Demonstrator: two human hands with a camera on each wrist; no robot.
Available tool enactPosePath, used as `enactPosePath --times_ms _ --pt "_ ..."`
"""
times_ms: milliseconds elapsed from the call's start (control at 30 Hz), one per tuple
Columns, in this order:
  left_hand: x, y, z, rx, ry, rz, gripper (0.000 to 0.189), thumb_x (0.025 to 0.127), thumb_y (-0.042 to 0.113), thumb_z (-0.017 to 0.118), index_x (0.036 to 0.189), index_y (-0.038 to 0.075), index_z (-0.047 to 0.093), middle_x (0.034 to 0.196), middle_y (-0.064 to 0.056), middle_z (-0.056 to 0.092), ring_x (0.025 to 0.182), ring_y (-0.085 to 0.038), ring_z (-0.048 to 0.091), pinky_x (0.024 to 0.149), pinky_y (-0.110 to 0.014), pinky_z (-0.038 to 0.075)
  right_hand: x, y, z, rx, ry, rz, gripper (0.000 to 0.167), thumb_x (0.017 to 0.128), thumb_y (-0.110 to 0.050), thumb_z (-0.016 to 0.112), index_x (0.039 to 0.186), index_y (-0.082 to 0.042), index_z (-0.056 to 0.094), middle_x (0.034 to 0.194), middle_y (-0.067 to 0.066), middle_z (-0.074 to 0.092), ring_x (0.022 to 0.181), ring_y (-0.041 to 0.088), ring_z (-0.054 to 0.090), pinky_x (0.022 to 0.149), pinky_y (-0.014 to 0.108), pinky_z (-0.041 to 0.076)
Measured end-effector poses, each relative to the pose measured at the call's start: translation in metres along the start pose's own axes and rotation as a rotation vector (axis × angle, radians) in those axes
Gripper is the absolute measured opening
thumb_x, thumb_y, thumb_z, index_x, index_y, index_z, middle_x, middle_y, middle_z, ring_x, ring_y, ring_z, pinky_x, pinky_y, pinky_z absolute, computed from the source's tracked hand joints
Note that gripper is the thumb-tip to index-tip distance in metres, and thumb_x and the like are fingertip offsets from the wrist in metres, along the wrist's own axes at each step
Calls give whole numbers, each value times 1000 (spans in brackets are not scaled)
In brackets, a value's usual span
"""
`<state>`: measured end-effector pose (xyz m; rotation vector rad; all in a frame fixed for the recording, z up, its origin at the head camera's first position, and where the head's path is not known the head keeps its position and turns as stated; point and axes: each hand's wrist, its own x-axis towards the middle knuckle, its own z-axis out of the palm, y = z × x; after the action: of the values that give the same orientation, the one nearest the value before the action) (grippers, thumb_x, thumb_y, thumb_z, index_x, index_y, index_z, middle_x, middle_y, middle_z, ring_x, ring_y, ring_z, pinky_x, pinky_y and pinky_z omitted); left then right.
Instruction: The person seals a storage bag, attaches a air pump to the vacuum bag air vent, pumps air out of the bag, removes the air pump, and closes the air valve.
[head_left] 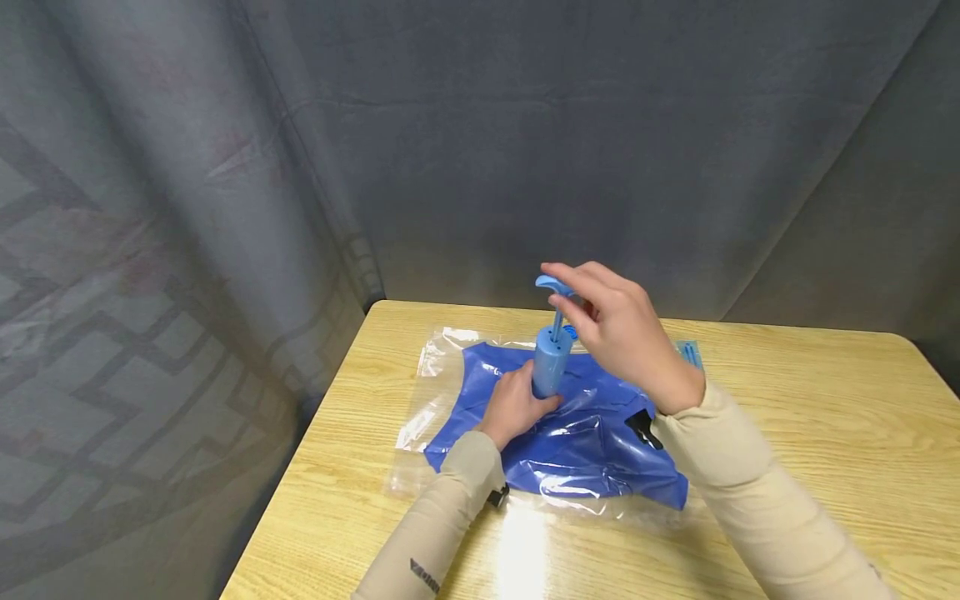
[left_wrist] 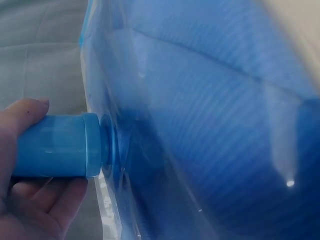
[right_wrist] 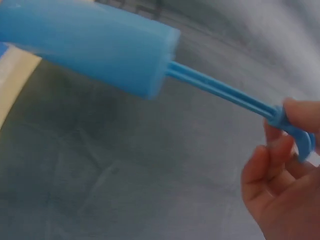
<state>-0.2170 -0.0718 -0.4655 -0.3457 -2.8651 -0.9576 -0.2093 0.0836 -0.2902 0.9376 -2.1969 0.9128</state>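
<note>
A light blue hand pump (head_left: 551, 364) stands nearly upright on a clear plastic vacuum bag (head_left: 442, 358). Inside the bag lies a blue cloth item (head_left: 480, 417). My left hand (head_left: 517, 406) grips the pump's barrel low down, its fingers curled round it. In the left wrist view the barrel's end (left_wrist: 92, 145) meets a round valve (left_wrist: 111, 145) on the bag. The pump's handle (head_left: 553, 285) is pulled partway out, with a length of rod (right_wrist: 220, 88) showing. My right hand (head_left: 618, 325) pinches that handle between thumb and fingers.
The bag lies on a wooden table (head_left: 810, 417) with its back edge near a grey curtain (head_left: 570, 167). A blue strip (head_left: 690, 353) shows at the bag's right back corner. Long beige sleeves (head_left: 757, 475) cover both arms.
</note>
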Motion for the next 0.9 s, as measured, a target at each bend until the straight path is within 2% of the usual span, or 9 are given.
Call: enactPosePath --times_ms 67,233,467,700,900 --pt "0 0 0 -4 0 1 53 77 35 79 118 8 59 101 -9 72 88 -24 69 79 -36 55 -4 4 4 -7 -43 24 39 87 -6 69 126 -8 65 87 2 63 59 8 41 52 22 37" --pt "-1 -1 -1 -17 12 -1 51 78 35 79 116 7 59 98 -9 72 86 -23 69 77 -35 54 -12 12 14 3 -91 64 39 87 -9 71 126 -9 65 89 2 65 58 10 44 52 25 41" --pt "-2 0 -3 -13 12 1 53 78 35 78 118 7 58 99 -9 71 87 -23 68 77 -35 54 -29 17 32 46 -211 119 40 91 -14 67 130 -12 62 96 2 65 65 10 51 57 25 45" --pt "-3 1 -5 -27 5 11 56 79 34 78 122 5 57 105 -11 71 93 -25 68 82 -37 54 -33 16 35 46 -189 102 40 92 -16 65 132 -13 61 99 2 65 64 9 51 57 26 44" --pt "-2 2 -4 -11 26 24 54 78 34 79 119 5 58 102 -12 71 90 -26 69 80 -37 54 -35 18 35 10 -190 70 42 92 -15 66 133 -13 59 99 2 63 63 9 47 56 25 43"
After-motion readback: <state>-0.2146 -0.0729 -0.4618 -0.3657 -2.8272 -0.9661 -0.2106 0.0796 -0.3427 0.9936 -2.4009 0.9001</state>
